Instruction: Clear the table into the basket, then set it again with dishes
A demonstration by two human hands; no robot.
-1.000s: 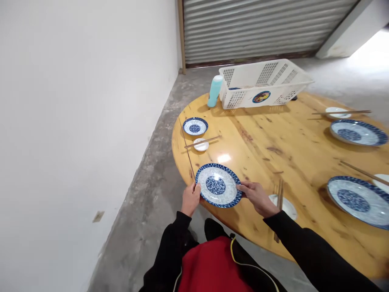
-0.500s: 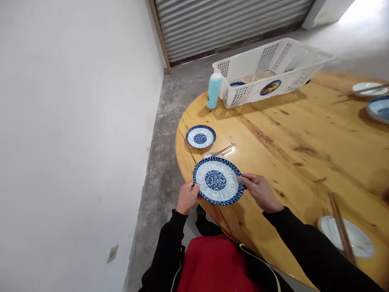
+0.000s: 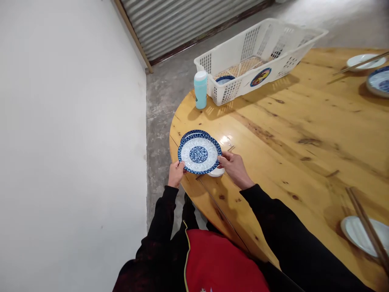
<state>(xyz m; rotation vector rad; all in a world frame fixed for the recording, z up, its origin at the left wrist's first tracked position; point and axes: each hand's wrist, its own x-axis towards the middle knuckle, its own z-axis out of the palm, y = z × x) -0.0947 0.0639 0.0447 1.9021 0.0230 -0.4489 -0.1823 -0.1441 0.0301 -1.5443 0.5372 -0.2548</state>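
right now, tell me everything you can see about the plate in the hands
The plate is round and shallow, glazed like ceramic, with a dark blue patterned rim, a pale blue-white field and a blue medallion at its centre. It looks whole. It is held about level, the left hand gripping its near-left edge and the right hand its right edge. It overlaps a matching second plate at the table edge.

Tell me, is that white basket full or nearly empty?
Nearly empty: the white basket shows bare mesh floor, with one blue-rimmed dish inside.
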